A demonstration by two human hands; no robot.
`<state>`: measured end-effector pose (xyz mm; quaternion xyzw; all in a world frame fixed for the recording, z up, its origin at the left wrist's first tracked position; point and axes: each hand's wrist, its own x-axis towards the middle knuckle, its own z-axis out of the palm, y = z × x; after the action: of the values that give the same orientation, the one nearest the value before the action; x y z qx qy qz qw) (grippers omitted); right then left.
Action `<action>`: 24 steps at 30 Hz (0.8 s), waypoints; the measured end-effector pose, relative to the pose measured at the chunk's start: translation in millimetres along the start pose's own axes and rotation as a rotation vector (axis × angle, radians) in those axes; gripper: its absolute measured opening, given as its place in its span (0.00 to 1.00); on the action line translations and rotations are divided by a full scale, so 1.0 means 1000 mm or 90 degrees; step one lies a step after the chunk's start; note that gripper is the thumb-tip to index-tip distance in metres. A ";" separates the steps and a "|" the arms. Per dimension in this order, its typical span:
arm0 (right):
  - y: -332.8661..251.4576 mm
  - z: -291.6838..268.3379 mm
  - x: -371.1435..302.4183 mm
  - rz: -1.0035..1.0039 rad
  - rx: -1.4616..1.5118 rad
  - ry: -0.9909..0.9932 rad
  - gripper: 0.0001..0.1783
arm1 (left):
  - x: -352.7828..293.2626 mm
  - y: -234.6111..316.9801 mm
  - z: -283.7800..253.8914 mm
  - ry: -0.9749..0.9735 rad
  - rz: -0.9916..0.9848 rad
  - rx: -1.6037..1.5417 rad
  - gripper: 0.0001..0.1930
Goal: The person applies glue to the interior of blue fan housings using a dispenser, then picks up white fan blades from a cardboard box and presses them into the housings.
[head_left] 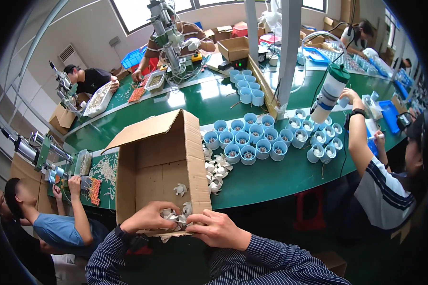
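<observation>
A cardboard box lies tipped on the green table with its opening toward me, and a few white, vaned plastic parts are inside it. My left hand reaches in at the near edge, its fingers curled round a small cluster of these parts. Across from it, my right hand is closed at the box's near right corner, fingertips beside the same cluster. What its fingers hold is hidden. Just outside the box's right wall sits a pile of similar white parts.
Several light-blue cups with metallic-looking contents stand right of the box; others beyond hold white parts. A white-and-green cylindrical tool hangs near a co-worker on the right. Other people work at presses on the left and across the table.
</observation>
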<state>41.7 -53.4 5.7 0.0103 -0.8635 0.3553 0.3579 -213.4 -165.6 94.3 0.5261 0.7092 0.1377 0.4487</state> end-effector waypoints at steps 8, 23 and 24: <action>-0.006 -0.020 0.020 -0.023 0.034 -0.061 0.22 | -0.026 0.016 -0.021 0.159 -0.155 -0.400 0.23; 0.020 -0.092 0.023 0.041 0.151 0.168 0.20 | 0.027 0.098 0.136 0.204 0.278 -1.009 0.28; 0.023 -0.106 0.014 0.055 0.116 0.156 0.20 | 0.039 0.103 0.149 0.160 0.284 -1.054 0.27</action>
<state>89.8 32.8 53.1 -0.0382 -0.7771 0.4458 0.4427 -34.1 -131.0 60.5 0.1381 0.3052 0.7518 0.5680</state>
